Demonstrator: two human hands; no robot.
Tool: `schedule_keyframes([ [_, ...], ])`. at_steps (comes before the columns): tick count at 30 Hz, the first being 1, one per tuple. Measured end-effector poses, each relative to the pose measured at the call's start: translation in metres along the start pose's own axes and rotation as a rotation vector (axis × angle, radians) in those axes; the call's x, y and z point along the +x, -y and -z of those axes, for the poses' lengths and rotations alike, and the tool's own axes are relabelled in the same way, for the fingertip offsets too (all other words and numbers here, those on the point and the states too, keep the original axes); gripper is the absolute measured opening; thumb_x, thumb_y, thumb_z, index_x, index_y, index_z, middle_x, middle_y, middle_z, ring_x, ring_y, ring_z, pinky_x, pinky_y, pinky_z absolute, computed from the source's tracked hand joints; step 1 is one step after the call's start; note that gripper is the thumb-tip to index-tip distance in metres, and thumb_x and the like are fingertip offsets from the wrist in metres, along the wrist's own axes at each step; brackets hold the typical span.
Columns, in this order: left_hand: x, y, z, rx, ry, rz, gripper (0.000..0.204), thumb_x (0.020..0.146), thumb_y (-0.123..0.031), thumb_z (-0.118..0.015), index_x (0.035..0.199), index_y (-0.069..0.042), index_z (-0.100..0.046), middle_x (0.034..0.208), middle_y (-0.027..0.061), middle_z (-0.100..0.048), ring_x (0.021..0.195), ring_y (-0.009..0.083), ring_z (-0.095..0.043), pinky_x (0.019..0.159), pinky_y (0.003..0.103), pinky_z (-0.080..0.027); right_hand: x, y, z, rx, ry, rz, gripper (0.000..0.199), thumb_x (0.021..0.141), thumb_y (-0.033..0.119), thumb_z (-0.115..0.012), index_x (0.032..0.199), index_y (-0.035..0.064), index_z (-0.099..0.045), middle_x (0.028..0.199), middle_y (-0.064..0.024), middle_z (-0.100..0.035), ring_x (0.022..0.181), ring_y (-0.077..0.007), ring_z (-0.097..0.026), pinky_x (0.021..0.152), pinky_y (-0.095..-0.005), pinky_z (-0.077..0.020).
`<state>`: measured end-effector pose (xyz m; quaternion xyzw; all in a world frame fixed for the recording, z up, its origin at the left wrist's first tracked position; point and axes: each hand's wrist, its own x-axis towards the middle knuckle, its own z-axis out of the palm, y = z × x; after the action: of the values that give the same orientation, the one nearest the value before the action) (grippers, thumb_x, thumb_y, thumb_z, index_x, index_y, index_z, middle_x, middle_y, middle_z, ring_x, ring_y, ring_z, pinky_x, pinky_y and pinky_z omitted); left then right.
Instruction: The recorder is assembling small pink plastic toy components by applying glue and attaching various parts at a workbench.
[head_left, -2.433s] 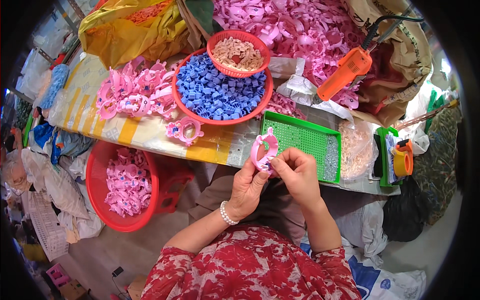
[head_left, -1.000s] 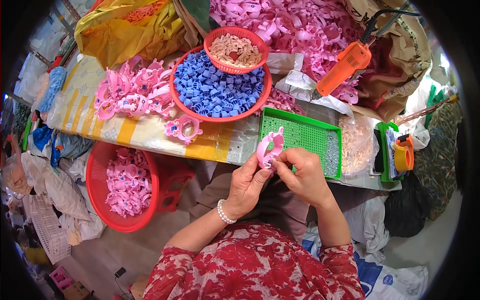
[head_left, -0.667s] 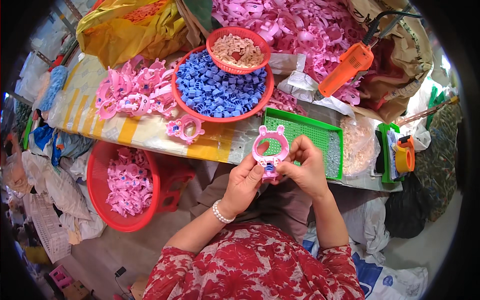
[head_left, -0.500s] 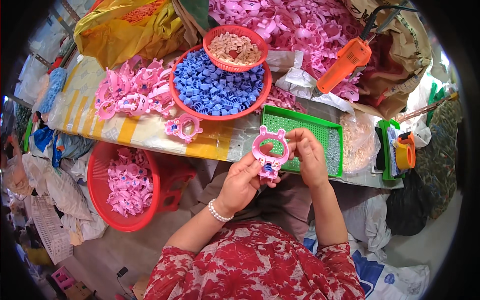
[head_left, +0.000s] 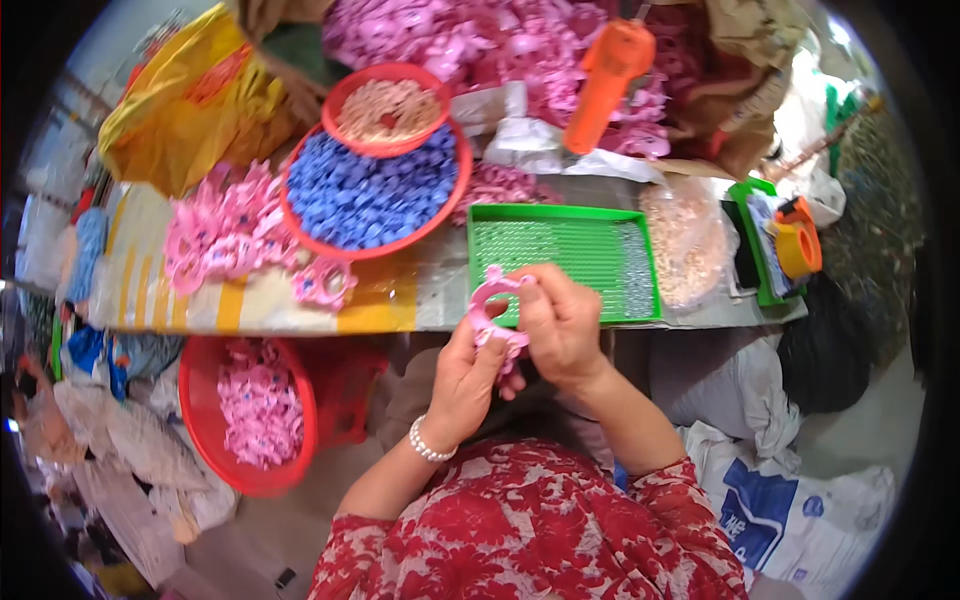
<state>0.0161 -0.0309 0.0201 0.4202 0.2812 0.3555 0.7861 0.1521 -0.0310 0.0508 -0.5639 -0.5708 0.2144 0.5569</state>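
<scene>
My left hand is closed round the lower end of a pink plastic ring-shaped piece with small ears, held in front of my body near the table's front edge. At the ring's upper right, the fingers of my right hand are pinched together against it. Whether a small part also sits in that pinch is hidden. Just beyond my hands lies a shallow green perforated tray, with small grey metal bits at its right end. A red basket of blue plastic parts stands to the left.
A small red basket of beige parts rests on the blue ones. Pink pieces lie at left; more fill a red basket below the table. An orange electric screwdriver hangs at the back. A bag of beige parts lies right.
My right hand has closed in on the ring and now pinches its upper right side. The ring has turned slightly. The whole view has shifted, with the table's things appearing further left.
</scene>
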Motion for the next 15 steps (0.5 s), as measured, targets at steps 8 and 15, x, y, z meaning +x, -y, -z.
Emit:
schedule_keyframes([
  [8, 0.001, 0.01, -0.01, 0.108, -0.025, -0.054, 0.041, 0.096, -0.033, -0.046, 0.126, -0.006, -0.036, 0.072, 0.0014, -0.055, 0.05, 0.0059, -0.05, 0.041, 0.015, -0.037, -0.012, -0.009, 0.007, -0.011, -0.094, 0.066, 0.012, 0.087, 0.012, -0.054, 0.083, 0.0013, -0.059, 0.065, -0.0115, -0.061, 0.055, -0.0258, -0.061, 0.049, -0.0338, -0.0467],
  [15, 0.006, 0.013, -0.015, 0.099, -0.103, -0.051, 0.041, 0.097, -0.035, -0.044, 0.127, -0.008, -0.039, 0.068, -0.0012, -0.052, 0.047, 0.0041, -0.045, 0.04, 0.016, -0.033, -0.013, -0.016, 0.011, 0.021, -0.108, 0.045, 0.014, 0.088, 0.013, -0.054, 0.085, 0.0011, -0.06, 0.064, -0.0126, -0.059, 0.053, -0.0261, -0.059, 0.049, -0.0336, -0.0458],
])
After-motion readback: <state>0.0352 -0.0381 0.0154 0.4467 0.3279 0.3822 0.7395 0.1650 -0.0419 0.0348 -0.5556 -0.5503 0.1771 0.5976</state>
